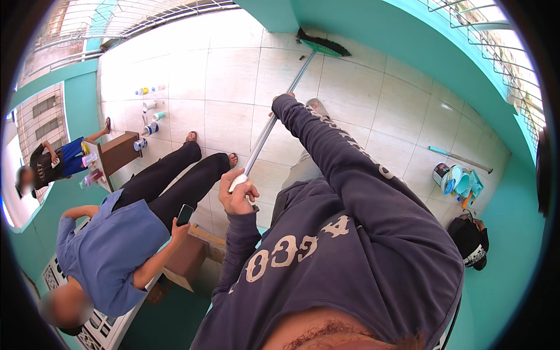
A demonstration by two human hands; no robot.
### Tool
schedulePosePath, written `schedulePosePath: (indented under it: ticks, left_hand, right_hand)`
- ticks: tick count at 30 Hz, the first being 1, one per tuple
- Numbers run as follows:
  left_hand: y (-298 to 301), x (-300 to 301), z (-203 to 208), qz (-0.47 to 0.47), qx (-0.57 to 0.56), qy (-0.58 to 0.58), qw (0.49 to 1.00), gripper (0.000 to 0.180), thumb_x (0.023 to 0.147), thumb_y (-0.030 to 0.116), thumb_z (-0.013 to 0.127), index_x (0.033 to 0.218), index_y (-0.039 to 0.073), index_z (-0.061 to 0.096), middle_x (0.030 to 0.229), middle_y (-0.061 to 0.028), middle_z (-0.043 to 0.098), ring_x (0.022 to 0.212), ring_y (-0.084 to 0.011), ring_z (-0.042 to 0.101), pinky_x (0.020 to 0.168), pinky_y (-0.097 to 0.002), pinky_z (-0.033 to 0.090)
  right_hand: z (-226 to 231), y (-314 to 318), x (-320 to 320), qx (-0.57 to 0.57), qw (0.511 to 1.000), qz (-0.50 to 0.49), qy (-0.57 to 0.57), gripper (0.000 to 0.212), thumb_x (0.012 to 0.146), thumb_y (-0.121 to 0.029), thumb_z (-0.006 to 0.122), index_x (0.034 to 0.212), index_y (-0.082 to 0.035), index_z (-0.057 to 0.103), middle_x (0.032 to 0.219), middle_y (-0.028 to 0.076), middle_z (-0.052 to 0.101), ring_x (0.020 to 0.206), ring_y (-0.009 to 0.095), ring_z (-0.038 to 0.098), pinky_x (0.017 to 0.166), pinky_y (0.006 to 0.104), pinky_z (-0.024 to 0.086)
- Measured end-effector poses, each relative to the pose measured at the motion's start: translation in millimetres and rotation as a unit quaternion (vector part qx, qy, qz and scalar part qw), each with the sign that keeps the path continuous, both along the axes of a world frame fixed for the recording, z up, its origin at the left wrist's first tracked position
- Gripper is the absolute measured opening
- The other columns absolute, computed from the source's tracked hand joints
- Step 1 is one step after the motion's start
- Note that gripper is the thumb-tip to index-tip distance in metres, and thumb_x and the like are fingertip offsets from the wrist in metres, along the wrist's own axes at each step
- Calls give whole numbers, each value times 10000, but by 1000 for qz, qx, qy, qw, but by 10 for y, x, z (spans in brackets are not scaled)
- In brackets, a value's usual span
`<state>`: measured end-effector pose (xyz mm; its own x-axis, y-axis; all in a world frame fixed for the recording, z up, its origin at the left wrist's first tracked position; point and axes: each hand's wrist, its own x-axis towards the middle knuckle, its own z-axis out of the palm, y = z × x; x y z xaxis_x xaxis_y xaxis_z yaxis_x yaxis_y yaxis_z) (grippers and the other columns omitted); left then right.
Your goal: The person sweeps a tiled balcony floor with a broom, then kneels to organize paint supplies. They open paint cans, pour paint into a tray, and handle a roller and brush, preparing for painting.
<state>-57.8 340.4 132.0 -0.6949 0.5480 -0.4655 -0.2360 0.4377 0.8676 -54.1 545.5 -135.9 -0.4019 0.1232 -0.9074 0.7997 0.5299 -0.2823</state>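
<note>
Your left hand (238, 195) is clenched around the white top end of one broom (280, 105); your right hand (283, 97) grips its metal shaft farther down, mostly hidden by the sleeve. Its green head (322, 45) rests on the tiled floor (233, 76) by the teal wall (373, 29). Several small bottles (149, 90) stand far left.

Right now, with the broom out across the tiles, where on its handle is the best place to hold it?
Keep two hands on the broom handle: left hand wrapped around its white top end, right hand partway down the shaft, both from above. The handle slants away to the green broom head on the tile floor, so spaced grips should steer it.
</note>
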Motion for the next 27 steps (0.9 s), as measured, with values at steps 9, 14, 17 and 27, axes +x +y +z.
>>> schedulePosePath:
  ticks: [9, 14, 17, 27]
  left_hand:
    - [-135, -52, 89, -150, 89, -93, 980, 339, 662, 126, 524, 951, -51, 508, 627, -139, 519, 461, -220, 524, 414, -269, 379]
    - [244, 163, -303, -222, 42, -246, 943, 310, 738, 81, 482, 1029, -23, 461, 648, -134, 519, 519, -216, 543, 441, -272, 406]
    - [566, -158, -469, -211, 36, -265, 940, 315, 762, 74, 472, 1063, -13, 441, 663, -131, 521, 541, -220, 551, 454, -279, 419]
    - [325, -1874, -267, -66, -17, -181, 981, 298, 763, 126, 459, 1037, 12, 434, 605, -99, 463, 450, -201, 505, 391, -278, 389]
  right_hand:
    - [-90, -690, 1355, 18, 765, -643, 27, 280, 856, -214, 458, 1065, -28, 444, 795, 171, 558, 698, 310, 597, 571, 476, 513]
    - [249, -301, 1813, 43, 293, -953, 60, 192, 858, -117, 430, 999, 5, 385, 650, 217, 511, 509, 315, 572, 450, 433, 521]
    - [-100, 132, 1570, 59, 720, -691, -23, 638, 817, -142, 576, 1290, -24, 164, 966, 219, 598, 784, 299, 643, 599, 365, 555]
    - [-64, 225, -1267, 21, 616, -782, -90, 797, 795, -201, 584, 1408, -188, 74, 980, 187, 601, 883, 267, 630, 742, 349, 510]
